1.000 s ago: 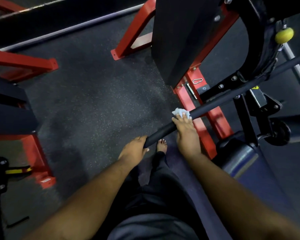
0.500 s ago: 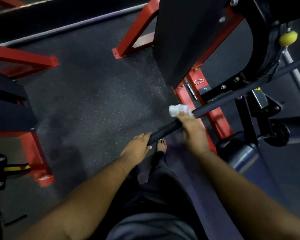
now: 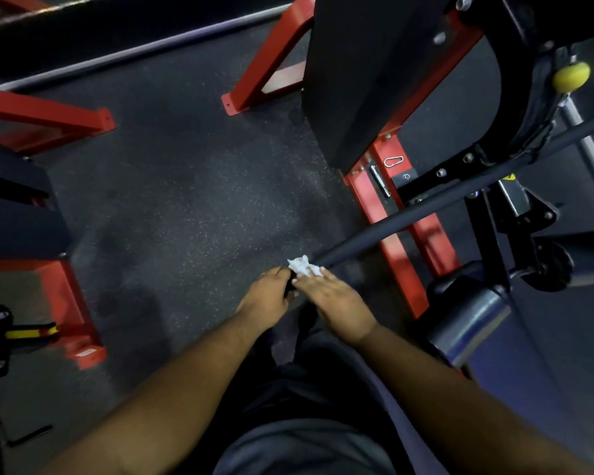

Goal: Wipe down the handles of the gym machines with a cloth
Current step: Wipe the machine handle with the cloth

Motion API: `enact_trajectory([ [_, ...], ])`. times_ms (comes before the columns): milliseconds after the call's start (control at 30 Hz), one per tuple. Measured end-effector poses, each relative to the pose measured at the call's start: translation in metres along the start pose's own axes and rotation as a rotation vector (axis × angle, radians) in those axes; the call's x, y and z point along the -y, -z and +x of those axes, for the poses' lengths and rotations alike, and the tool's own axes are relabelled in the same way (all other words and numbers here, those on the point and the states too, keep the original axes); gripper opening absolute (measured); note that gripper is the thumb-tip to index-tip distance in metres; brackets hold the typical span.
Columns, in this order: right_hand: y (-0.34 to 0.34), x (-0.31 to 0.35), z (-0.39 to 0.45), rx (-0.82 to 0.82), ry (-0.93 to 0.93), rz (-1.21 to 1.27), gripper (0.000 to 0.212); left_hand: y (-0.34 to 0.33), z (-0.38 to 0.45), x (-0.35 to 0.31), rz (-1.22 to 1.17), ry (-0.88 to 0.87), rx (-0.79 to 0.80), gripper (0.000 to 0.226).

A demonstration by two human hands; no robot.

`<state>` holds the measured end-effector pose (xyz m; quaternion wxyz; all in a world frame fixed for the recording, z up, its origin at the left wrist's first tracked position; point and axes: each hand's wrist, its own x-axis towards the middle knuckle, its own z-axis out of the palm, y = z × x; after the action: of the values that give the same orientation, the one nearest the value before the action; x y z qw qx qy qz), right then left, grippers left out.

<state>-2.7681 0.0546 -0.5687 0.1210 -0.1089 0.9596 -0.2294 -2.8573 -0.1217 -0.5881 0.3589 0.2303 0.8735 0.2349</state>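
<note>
A long black padded handle bar (image 3: 384, 231) runs from the machine at the upper right down to the middle of the view. My left hand (image 3: 266, 298) grips the bar's near end. My right hand (image 3: 333, 298) lies over the bar just beside the left one and presses a small white cloth (image 3: 302, 265) against it, the cloth bunched under the fingertips. The end of the bar is hidden under both hands.
The red machine frame (image 3: 388, 234) and a black weight-stack shroud (image 3: 367, 73) stand behind the bar. A padded seat (image 3: 474, 323) is at the right, with a yellow knob (image 3: 570, 76) above. More red frames (image 3: 66, 296) flank the speckled rubber floor (image 3: 186, 200) at the left.
My right hand has slid the cloth down the bar toward its near end, ending right beside my left hand. The left hand has kept its grip on the end.
</note>
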Motion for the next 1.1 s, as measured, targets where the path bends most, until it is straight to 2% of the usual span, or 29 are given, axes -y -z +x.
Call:
enact_trajectory([
  [67, 0.027, -0.019, -0.003, -0.084, -0.060, 0.036, 0.046, 0.000, 0.001, 0.000, 0.010, 0.006, 0.008, 0.043],
  [233, 0.087, -0.091, -0.006, -0.400, -0.482, 0.085, 0.048, 0.002, 0.010, -0.013, -0.039, 0.022, 0.034, 0.071],
  [333, 0.084, -0.105, -0.004, -0.348, -0.521, -0.031, 0.048, 0.000, 0.022, -0.033, -0.076, 0.019, 0.085, 0.068],
  [433, 0.068, -0.091, 0.002, -0.280, -0.497, -0.072, 0.048, -0.006, 0.037, -0.050, -0.157, 0.074, 0.097, 0.052],
  [533, 0.061, -0.065, 0.002, -0.224, -0.376, -0.037, 0.044, -0.010, 0.050, -0.054, -0.120, 0.114, 0.112, 0.038],
  [633, 0.073, -0.075, -0.011, -0.302, -0.342, 0.073, 0.045, -0.011, 0.062, -0.060, -0.093, 0.105, 0.126, 0.038],
  [700, 0.091, -0.104, -0.021, -0.417, -0.474, 0.096, 0.049, -0.009, 0.071, -0.069, -0.112, 0.072, 0.118, 0.039],
  [767, 0.116, -0.146, -0.033, -0.543, -0.696, 0.098, 0.058, -0.007, 0.082, -0.082, -0.117, 0.021, 0.106, 0.043],
  [867, 0.149, -0.200, -0.042, -0.637, -0.892, 0.057, 0.051, -0.007, 0.095, -0.104, -0.119, -0.010, 0.102, 0.050],
  [967, 0.151, -0.236, -0.031, -0.580, -0.879, 0.050, 0.050, -0.009, 0.106, -0.122, -0.157, 0.007, 0.085, 0.053],
  [1033, 0.135, -0.241, -0.018, -0.500, -0.834, 0.026, 0.058, -0.010, 0.112, -0.129, -0.173, 0.015, 0.073, 0.054],
  [1100, 0.121, -0.229, -0.008, -0.477, -0.866, 0.063, 0.060, -0.011, 0.117, -0.133, -0.157, 0.029, 0.078, 0.049],
])
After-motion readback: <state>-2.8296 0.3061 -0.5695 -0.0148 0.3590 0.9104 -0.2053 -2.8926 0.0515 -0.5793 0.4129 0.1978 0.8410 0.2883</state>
